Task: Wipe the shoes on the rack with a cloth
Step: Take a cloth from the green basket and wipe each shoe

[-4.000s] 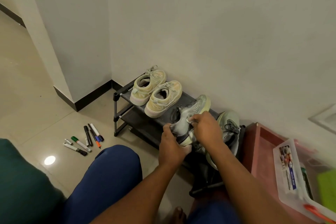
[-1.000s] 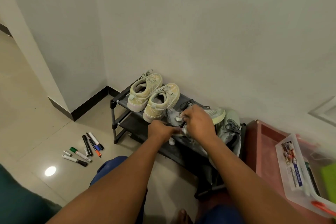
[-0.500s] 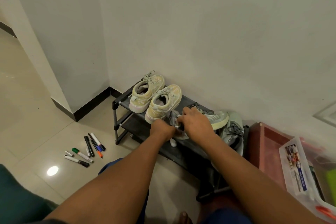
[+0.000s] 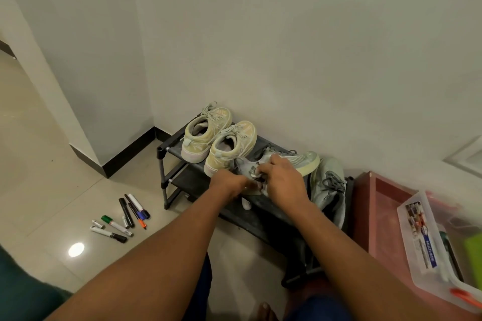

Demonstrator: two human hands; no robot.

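Note:
On the top shelf of the black shoe rack (image 4: 167,147), at its left end, stand two cream sneakers (image 4: 206,133) (image 4: 232,146). A grey-green running shoe (image 4: 305,161) lies on the shelf beside them, toe toward the wall. My left hand (image 4: 229,182) grips its heel end. My right hand (image 4: 283,181) curls over its collar and pinches a pale cloth (image 4: 254,171) against it; a white scrap (image 4: 246,204) hangs below my hands. A second grey shoe (image 4: 330,185) leans at the rack's right end.
Several markers (image 4: 122,219) lie on the tiled floor left of the rack. A red-brown box (image 4: 378,206) stands to the right, with a clear plastic tray (image 4: 417,250) of small items on it. The white wall rises right behind the rack. My knees are below.
Four seconds ago I held the grey shoe up in front of the rack; now it lies on the top shelf. Both hands have stayed on its heel end in the last second.

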